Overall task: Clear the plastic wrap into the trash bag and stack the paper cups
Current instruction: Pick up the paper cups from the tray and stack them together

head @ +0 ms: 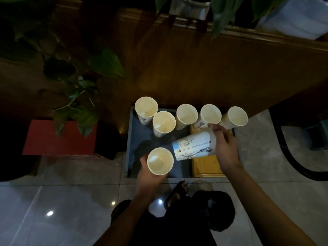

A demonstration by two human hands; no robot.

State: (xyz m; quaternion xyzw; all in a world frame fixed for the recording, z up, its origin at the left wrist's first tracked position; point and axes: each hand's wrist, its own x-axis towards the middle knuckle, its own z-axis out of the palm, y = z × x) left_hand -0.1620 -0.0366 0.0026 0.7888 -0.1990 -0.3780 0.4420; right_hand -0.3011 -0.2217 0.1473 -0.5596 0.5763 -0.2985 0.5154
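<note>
My left hand grips an upright white paper cup from below, its mouth facing up. My right hand holds a printed paper cup lying sideways, its base pointing left toward the upright cup. Several more open paper cups stand in a row on the low table: far left, the one beside it, middle, right and far right. No plastic wrap shows. A dark bag lies on the floor by my legs.
The cups rest on a small dark glass-topped table with a yellow wooden tray on its right. A red box with a leafy plant stands left. A wooden counter rises behind. The floor is glossy tile.
</note>
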